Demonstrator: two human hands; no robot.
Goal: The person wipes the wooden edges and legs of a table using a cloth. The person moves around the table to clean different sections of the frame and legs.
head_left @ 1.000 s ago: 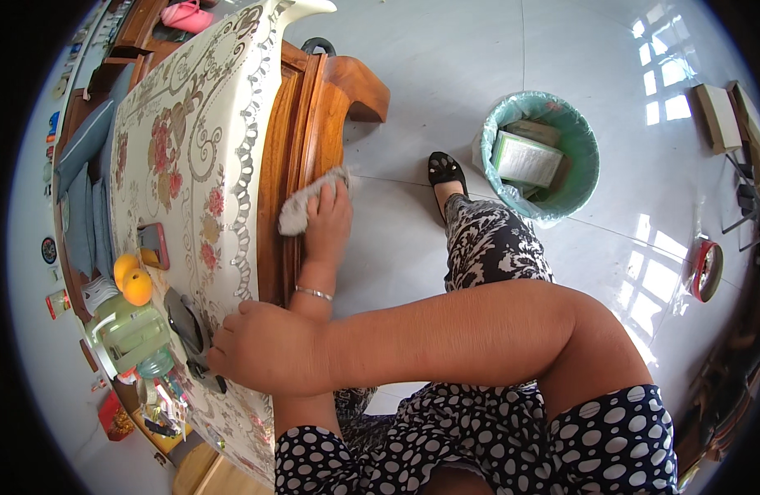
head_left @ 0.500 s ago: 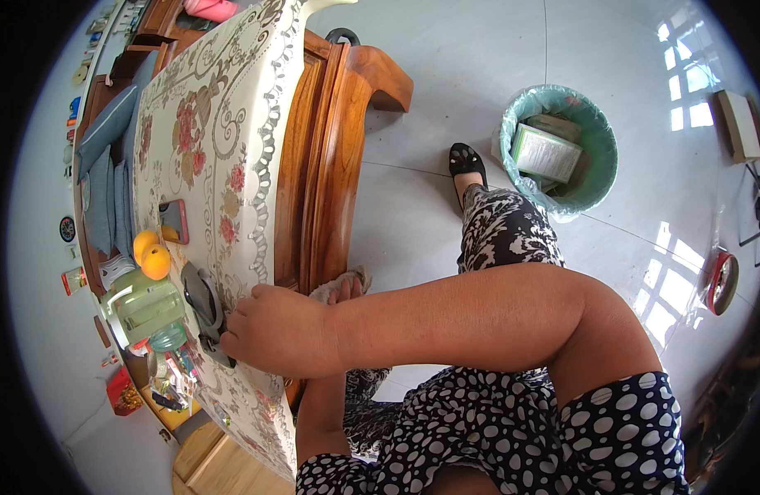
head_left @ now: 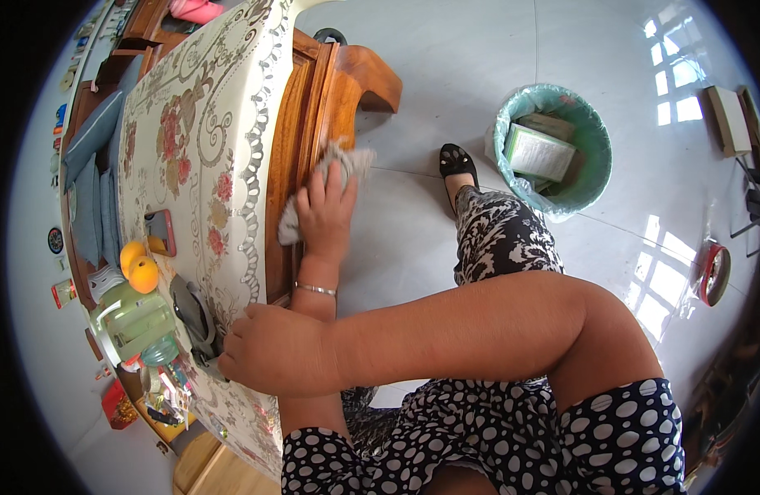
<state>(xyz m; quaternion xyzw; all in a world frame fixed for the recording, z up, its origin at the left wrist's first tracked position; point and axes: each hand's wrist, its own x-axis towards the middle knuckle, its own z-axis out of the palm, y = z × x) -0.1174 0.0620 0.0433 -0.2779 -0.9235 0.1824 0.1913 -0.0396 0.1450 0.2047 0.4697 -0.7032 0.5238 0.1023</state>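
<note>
My left hand presses a crumpled greyish cloth against the brown wooden side of a table. Its fingers lie over the cloth, and a silver bracelet circles the wrist. Crossing above the left arm, my right arm reaches to the table edge. There my right hand is closed with curled fingers at the flowered tablecloth, beside a dark oval object. The fingertips are hidden, so what they grip does not show.
Oranges, a phone and a pale green jug stand or lie on the table. A lined green bin holding boxes stands on the tiled floor beside my foot. Grey-blue cushions lie beyond the table.
My left hand has slid the cloth forward along the wooden side, out from beneath my right forearm. My right hand stays at the table edge. The view has shifted slightly.
</note>
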